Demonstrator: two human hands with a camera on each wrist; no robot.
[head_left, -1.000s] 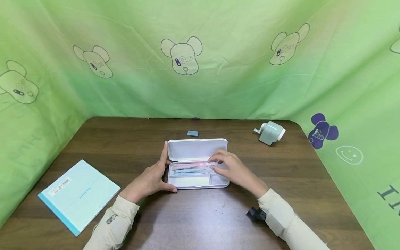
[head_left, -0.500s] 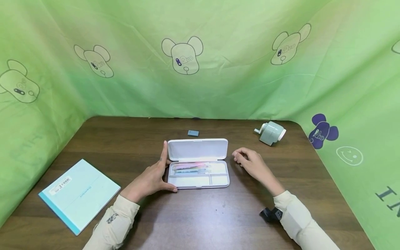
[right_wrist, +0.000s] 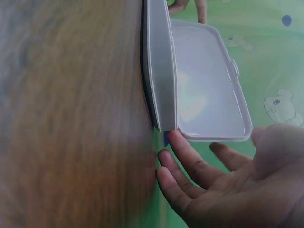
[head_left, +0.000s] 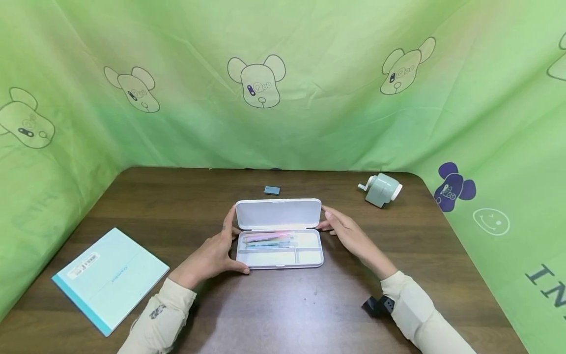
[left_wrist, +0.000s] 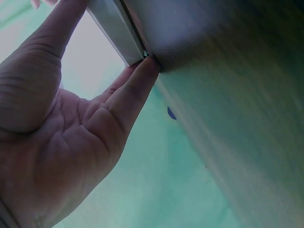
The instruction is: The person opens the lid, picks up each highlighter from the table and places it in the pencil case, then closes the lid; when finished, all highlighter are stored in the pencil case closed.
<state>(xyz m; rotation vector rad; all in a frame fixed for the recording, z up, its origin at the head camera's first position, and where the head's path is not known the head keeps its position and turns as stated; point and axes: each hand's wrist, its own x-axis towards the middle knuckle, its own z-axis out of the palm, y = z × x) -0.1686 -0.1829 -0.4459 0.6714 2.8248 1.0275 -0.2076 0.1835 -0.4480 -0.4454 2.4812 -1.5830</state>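
An open white pencil case (head_left: 272,258) lies on the table with its lid (head_left: 278,214) raised at the back. Several pastel pens (head_left: 267,239) sit in its long rear compartment. My left hand (head_left: 212,255) holds the case's left end, thumb at the front corner and fingers round the back; the left wrist view has this hand (left_wrist: 71,123) against the case's edge. At the right rear, my right hand (head_left: 349,236) touches the case near the hinge with loosely extended fingers. In the right wrist view its fingertips (right_wrist: 178,140) reach the case's corner and the lid.
A blue eraser (head_left: 271,190) lies behind the case. At the back right stands a grey-green crank pencil sharpener (head_left: 382,189). A light blue notebook (head_left: 112,280) rests at the left. Green printed cloth (head_left: 309,123) hangs around the brown table (head_left: 283,314).
My right hand has left the pens, moved right off the case, then come back to its right rear corner by the lid. The left hand has stayed on the case.
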